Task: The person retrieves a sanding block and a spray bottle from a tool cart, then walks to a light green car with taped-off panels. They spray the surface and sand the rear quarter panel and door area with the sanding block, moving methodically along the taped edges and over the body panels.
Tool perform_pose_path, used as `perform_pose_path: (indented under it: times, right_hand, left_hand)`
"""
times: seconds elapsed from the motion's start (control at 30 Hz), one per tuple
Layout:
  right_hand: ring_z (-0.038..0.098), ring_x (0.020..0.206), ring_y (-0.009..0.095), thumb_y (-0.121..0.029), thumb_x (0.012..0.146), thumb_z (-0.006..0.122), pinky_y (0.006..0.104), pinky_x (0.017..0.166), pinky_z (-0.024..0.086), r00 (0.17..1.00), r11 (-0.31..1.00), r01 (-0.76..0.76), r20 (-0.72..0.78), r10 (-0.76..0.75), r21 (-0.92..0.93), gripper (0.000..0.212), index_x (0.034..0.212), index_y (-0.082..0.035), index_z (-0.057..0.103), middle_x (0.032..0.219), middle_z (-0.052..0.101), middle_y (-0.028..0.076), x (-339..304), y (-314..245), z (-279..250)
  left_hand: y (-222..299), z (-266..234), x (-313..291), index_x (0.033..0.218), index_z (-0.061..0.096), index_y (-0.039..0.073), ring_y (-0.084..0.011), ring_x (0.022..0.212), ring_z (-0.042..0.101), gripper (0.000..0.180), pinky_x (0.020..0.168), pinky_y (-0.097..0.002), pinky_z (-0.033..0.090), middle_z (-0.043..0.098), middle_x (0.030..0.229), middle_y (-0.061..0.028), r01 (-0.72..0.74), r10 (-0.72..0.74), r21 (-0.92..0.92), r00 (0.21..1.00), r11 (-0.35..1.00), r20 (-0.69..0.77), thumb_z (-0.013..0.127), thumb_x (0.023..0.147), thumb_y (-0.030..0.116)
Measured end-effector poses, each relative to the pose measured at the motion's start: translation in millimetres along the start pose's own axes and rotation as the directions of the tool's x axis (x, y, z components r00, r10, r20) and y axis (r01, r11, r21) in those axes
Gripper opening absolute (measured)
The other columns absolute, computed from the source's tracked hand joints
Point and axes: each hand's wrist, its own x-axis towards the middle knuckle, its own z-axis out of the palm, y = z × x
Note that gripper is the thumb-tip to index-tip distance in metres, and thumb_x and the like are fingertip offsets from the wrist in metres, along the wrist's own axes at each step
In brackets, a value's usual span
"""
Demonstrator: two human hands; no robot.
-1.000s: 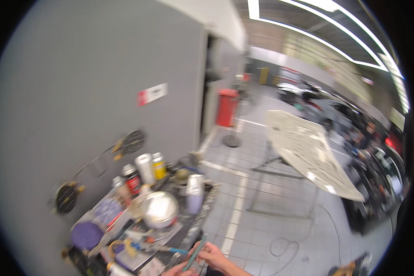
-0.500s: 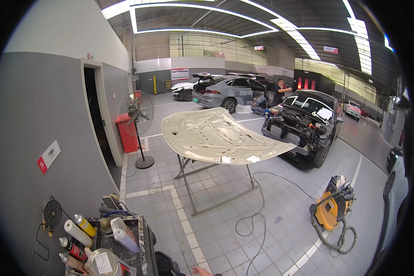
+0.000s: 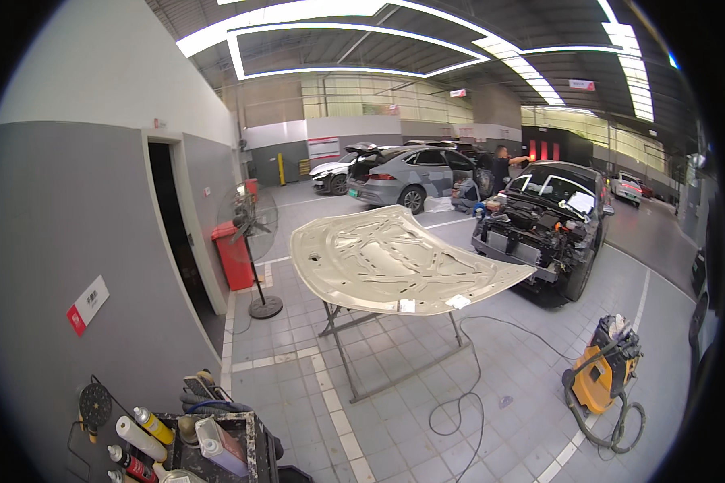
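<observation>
Neither hand shows in the head view, so whether the fingers are apart, together or clamped on anything cannot be told. Nearest the lower edge, where the hands would enter, stands a dark tool cart [image 3: 232,451]; everything below is placed from it. On the cart's top, toward its right side, lies one pale spray bottle [image 3: 217,447] on its side. Along the cart's left edge lie four tube-shaped containers: one yellow-bodied bottle [image 3: 155,426], one white cartridge [image 3: 139,439], one red-and-black can [image 3: 130,464], and a fourth cut off at the frame's bottom. Left of the cart, one round black sanding disc [image 3: 95,404] hangs on the grey wall. Higher on that wall, up and left of the cart, one small rectangular sign [image 3: 88,304], white with a red end. Beyond the cart, up and right, one bare cream-coloured car bonnet [image 3: 391,262] lies underside up on a folding metal stand [image 3: 379,342]. Behind the cart along the wall: one pedestal fan [image 3: 254,233], one red bin [image 3: 234,256]. Far right of the cart, one yellow vacuum unit [image 3: 600,372] with grey hose. At least four cars stand in the background.
</observation>
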Motion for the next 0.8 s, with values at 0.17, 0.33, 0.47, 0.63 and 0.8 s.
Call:
perform_pose_path:
  times: [0.17, 0.33, 0.47, 0.63, 0.8]
  right_hand:
    - [0.063, 0.1, 0.04, -0.03, 0.108, 0.049, 0.0488, 0.087, 0.054, 0.844, 0.847, -0.522, -0.084, 0.529, 0.097, 0.041, 0.12, 0.004, 0.068, 0.11, 0.071, 0.026, 83.7, 223.5, -36.6]
    - [0.052, 0.082, 0.028, -0.039, 0.104, 0.055, 0.0431, 0.074, 0.047, 0.507, 0.511, -0.841, -0.069, 0.859, 0.178, 0.047, 0.121, 0.003, 0.066, 0.099, 0.063, 0.017, 92.8, 342.2, -122.8]
    - [0.043, 0.069, 0.023, -0.052, 0.1, 0.06, 0.0413, 0.062, 0.041, 0.393, 0.401, -0.89, -0.079, 0.916, 0.217, 0.058, 0.119, 0.002, 0.067, 0.086, 0.055, 0.012, 95.7, 344.9, -148.6]
    - [0.031, 0.052, 0.017, -0.069, 0.094, 0.067, 0.039, 0.047, 0.032, 0.379, 0.366, -0.911, 0.035, 0.925, 0.188, 0.073, 0.117, 0.0, 0.067, 0.07, 0.045, 0.006, 103.5, 342.5, -145.6]
    - [0.053, 0.071, 0.023, -0.067, 0.093, 0.073, 0.0406, 0.056, 0.049, 0.455, 0.456, -0.883, 0.44, 0.774, 0.111, 0.087, 0.137, 0.006, 0.058, 0.1, 0.06, 0.014, 106.6, 311.8, -136.0]
  left_hand:
    - [9.2, -22.7, 2.9, 0.084, 0.066, -0.003, -0.0166, 0.061, 0.069, 0.026, 0.057, -0.0362, 0.053, 0.07, 0.067, -0.0115, 0.246, -0.309, -0.252, 0.917, 0.936, -0.254, 0.061, 0.102, 0.015]
    - [8.7, -106.8, -24.2, 0.076, 0.067, 0.0, -0.0137, 0.061, 0.062, 0.038, 0.059, -0.0316, 0.049, 0.066, 0.064, -0.0073, 0.437, -0.517, -0.305, 0.535, 0.846, -0.669, 0.06, 0.104, 0.024]
    - [8.8, -107.5, -16.2, 0.096, 0.071, 0.0, -0.0376, 0.064, 0.07, 0.037, 0.061, -0.0485, 0.054, 0.069, 0.069, -0.0231, 0.864, -0.194, 0.306, 0.406, 0.401, -0.893, 0.058, 0.104, 0.034]
    - [-20.3, -56.2, 51.9, 0.112, 0.073, 0.007, -0.0351, 0.076, 0.076, 0.018, 0.064, -0.0447, 0.061, 0.077, 0.104, -0.017, 0.618, -0.275, 0.565, 0.77, 0.547, -0.576, 0.067, 0.096, 0.012]
    - [-112.9, -26.0, 111.6, 0.097, 0.081, 0.01, -0.0358, 0.104, 0.066, 0.03, 0.116, -0.0657, 0.031, 0.074, 0.099, -0.0116, -0.401, -0.279, 0.908, 0.864, 0.119, 0.419, 0.056, 0.099, 0.025]
